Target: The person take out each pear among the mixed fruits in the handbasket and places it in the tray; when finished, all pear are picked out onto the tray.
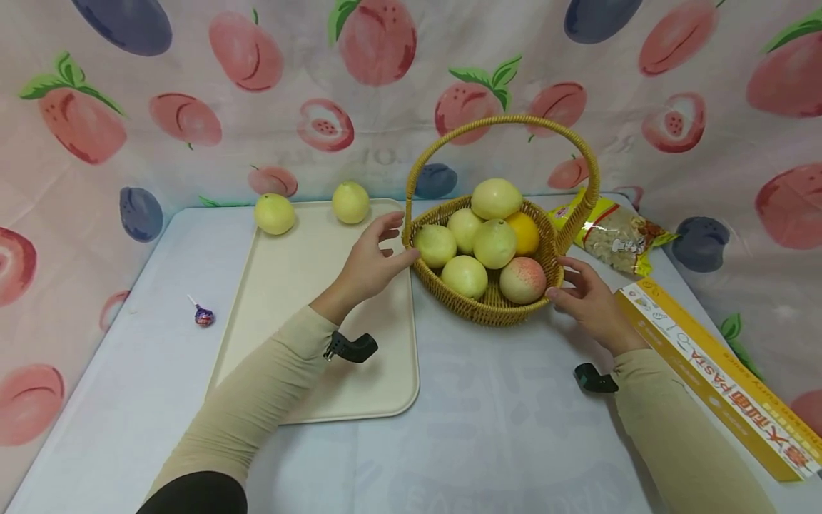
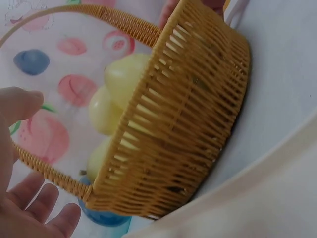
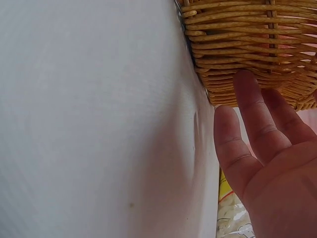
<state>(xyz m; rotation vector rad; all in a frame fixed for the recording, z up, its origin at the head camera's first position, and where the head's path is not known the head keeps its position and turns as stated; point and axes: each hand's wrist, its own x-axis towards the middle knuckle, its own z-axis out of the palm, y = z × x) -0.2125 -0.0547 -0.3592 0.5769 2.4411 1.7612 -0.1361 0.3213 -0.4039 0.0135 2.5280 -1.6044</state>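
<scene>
A wicker basket [image 1: 484,310] with a tall arched handle stands on the table, holding several pale yellow-green round fruits [image 1: 464,277], an orange [image 1: 523,233] and a peach [image 1: 523,280]. My left hand [image 1: 369,265] is at the basket's left side, thumb near the rim. In the left wrist view, the spread thumb and fingers [image 2: 67,218] of that hand lie on either side of the handle's lower end, without closing on it. At the right side is my right hand [image 1: 587,307]. Its fingers [image 3: 257,114] reach, nearly straight, to the woven wall in the right wrist view.
Left of the basket lies a cream tray [image 1: 315,285], with two more yellow-green fruits [image 1: 350,203] at its far end. A wrapped lollipop [image 1: 203,315] is farther left. A yellow snack bag [image 1: 619,235] and a long pasta box [image 1: 722,378] lie to the right.
</scene>
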